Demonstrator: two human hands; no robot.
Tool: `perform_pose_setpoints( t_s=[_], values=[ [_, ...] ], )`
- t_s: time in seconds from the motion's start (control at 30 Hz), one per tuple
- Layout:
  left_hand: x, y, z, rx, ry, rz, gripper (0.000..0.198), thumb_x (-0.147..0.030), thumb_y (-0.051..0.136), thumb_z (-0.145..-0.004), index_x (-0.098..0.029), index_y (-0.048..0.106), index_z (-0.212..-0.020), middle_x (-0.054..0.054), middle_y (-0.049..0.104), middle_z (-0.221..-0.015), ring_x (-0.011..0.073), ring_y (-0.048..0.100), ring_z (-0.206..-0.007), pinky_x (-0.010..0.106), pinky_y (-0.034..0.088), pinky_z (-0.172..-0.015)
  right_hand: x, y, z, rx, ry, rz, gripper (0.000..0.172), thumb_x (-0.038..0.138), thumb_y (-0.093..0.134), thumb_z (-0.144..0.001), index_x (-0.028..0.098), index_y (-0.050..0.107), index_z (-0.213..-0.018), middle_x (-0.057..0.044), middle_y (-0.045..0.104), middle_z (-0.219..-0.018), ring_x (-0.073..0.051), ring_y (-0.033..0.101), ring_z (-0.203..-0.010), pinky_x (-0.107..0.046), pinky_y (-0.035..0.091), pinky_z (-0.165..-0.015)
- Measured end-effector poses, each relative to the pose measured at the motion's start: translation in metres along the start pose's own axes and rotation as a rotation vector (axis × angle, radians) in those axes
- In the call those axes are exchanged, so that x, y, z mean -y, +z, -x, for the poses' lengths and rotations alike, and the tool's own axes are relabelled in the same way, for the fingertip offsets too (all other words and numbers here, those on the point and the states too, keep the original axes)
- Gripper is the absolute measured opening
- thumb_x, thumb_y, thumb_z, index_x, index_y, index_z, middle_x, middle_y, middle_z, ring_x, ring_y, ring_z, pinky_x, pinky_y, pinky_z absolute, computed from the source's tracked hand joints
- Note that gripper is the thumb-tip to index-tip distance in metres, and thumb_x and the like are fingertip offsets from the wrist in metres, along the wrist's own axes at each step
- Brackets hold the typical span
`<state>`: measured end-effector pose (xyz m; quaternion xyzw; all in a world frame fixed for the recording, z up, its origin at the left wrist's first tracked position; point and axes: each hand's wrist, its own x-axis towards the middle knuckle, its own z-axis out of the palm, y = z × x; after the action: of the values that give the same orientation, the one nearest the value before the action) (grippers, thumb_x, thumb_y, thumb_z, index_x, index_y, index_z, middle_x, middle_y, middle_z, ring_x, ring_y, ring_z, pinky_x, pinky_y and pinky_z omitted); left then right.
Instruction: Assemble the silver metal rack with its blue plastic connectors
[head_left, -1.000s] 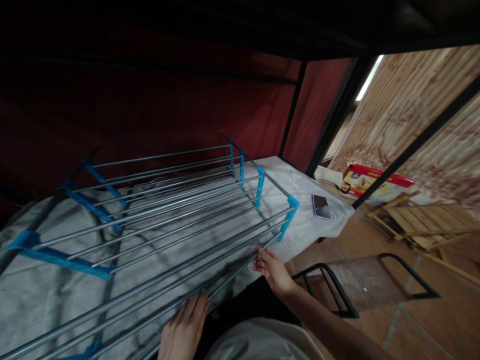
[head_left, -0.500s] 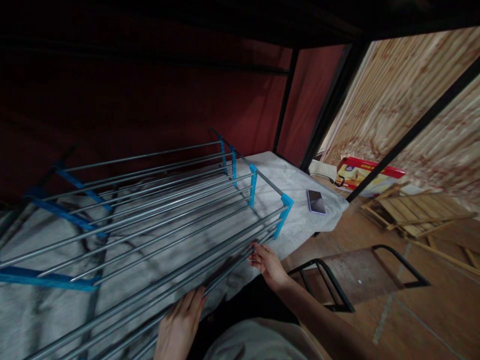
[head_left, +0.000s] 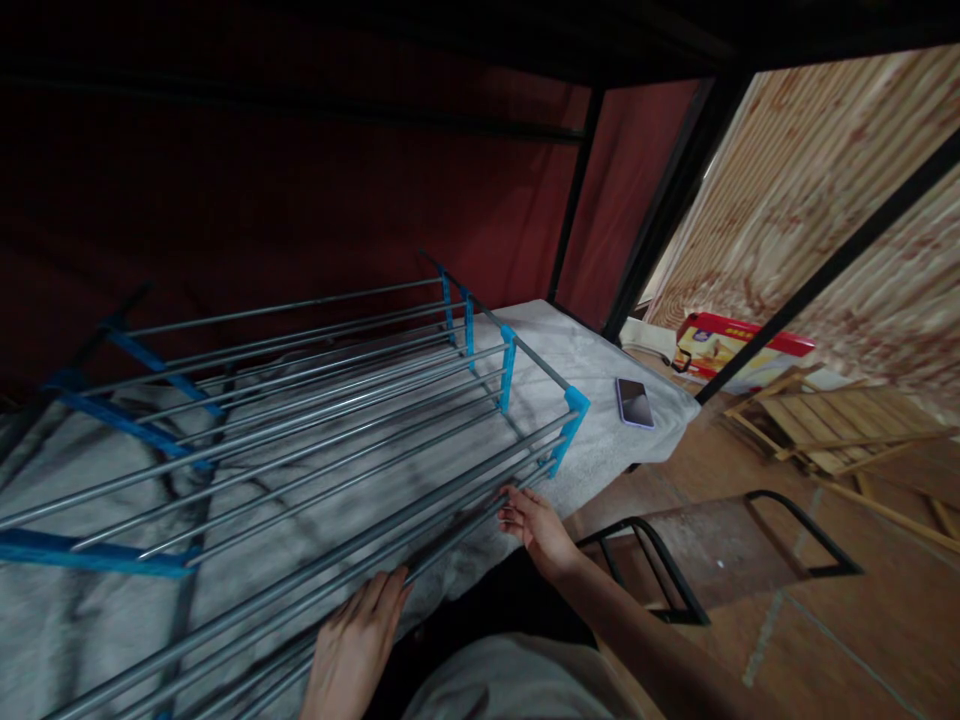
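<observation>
A rack of grey metal tubes [head_left: 330, 405] with blue plastic brackets [head_left: 574, 405] lies across the cloth-covered table [head_left: 592, 345]. Along its near side, my left hand [head_left: 356, 635] is closed over one of the lowest tubes, fingers curled on top and thumb hidden. My right hand [head_left: 538, 530] grips the same near tubes further right, close to the blue corner bracket, with thumb and index finger pinched and the other fingers curled. On the left, several tube ends rest loose over a blue bracket [head_left: 97, 555], apparently outside its holes.
A phone [head_left: 634, 402] lies on the table's right part. Beyond stand a red and yellow box [head_left: 739, 350] and a folded wooden piece [head_left: 847, 425]. A black-framed metal chair or cart [head_left: 720, 545] is at my right. Dark posts [head_left: 574, 200] and a red panel close off the back.
My left hand has shifted very slightly toward the left along the tube. My right hand stays in place, and the view has tilted a little.
</observation>
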<state>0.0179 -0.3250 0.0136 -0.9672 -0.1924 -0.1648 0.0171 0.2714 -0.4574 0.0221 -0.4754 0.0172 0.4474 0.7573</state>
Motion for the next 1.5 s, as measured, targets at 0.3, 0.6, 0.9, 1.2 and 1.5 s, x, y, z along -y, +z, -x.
perform_pose_setpoints(
  t_s=[0.3, 0.6, 0.9, 1.2, 1.5],
  values=[
    [0.008, 0.002, -0.005, -0.015, 0.015, -0.012, 0.048, -0.034, 0.028, -0.106, -0.019, 0.073, -0.112, 0.008, 0.076, -0.100, 0.0203, 0.073, -0.080, 0.032, 0.055, -0.070, 0.004, 0.001, -0.002, 0.034, -0.004, 0.017, 0.047, 0.050, 0.090, -0.060, 0.017, 0.068, -0.085, 0.002, 0.061, -0.068, -0.012, 0.060, -0.065, -0.026, 0.048, -0.062],
    [0.013, -0.002, -0.008, 0.002, 0.058, 0.045, 0.045, -0.033, 0.028, -0.106, -0.020, 0.070, -0.113, 0.006, 0.076, -0.101, 0.0193, 0.073, -0.080, 0.031, 0.056, -0.071, 0.004, 0.000, -0.003, 0.022, 0.006, 0.018, 0.046, 0.049, 0.091, -0.058, 0.017, 0.069, -0.084, 0.002, 0.062, -0.067, -0.013, 0.060, -0.064, -0.026, 0.049, -0.061],
    [0.012, -0.001, -0.009, -0.036, 0.099, -0.037, 0.046, -0.032, 0.027, -0.107, -0.019, 0.070, -0.116, 0.005, 0.076, -0.104, 0.0189, 0.073, -0.080, 0.033, 0.056, -0.072, 0.006, -0.003, -0.003, 0.046, 0.007, 0.039, 0.048, 0.051, 0.089, -0.061, 0.018, 0.068, -0.089, 0.002, 0.064, -0.070, -0.012, 0.062, -0.066, -0.025, 0.050, -0.062],
    [0.006, 0.008, -0.014, 0.024, 0.047, -0.089, 0.038, -0.014, 0.037, -0.101, -0.020, 0.069, -0.122, 0.005, 0.076, -0.108, 0.0179, 0.074, -0.086, 0.029, 0.055, -0.077, 0.024, -0.070, -0.015, -0.464, -0.416, 0.239, 0.035, 0.053, 0.073, -0.068, 0.021, 0.066, -0.080, 0.001, 0.064, -0.071, -0.014, 0.057, -0.066, -0.026, 0.046, -0.060],
    [-0.029, -0.007, -0.036, 0.272, -0.102, -0.038, 0.043, -0.011, 0.039, -0.100, -0.023, 0.062, -0.135, 0.009, 0.073, -0.120, 0.0225, 0.071, -0.103, 0.034, 0.057, -0.086, 0.061, -0.073, -0.061, -0.265, -0.600, 0.345, 0.038, 0.055, 0.055, -0.082, 0.022, 0.069, -0.093, -0.006, 0.072, -0.100, -0.024, 0.064, -0.104, -0.041, 0.047, -0.096]
  ],
)
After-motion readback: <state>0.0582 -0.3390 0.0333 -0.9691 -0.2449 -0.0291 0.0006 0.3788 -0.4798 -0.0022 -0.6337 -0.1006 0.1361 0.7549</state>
